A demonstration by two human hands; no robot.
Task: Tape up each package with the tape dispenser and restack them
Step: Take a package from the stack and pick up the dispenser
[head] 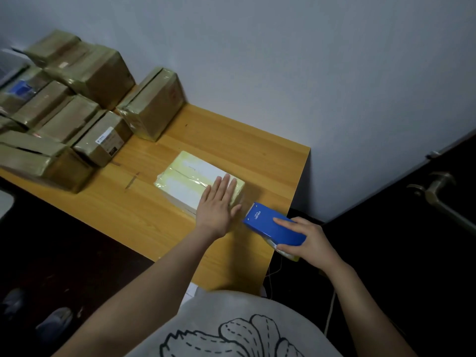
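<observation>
A flat white package [188,179] wrapped in yellowish tape lies on the wooden table [231,135]. My left hand [219,204] presses flat on its near right end, fingers straight. My right hand [306,240] grips the blue tape dispenser [270,225] just to the right of the package, near the table's right edge, its mouth pointing at the package. A roll of yellowish tape shows under the dispenser by my thumb. A stack of taped brown boxes [85,70] fills the table's far left.
One taped brown box [154,104] stands alone by the wall behind the white package. A dark door with a metal handle [438,191] is at the right. The floor below the table is dark, with shoes at the lower left.
</observation>
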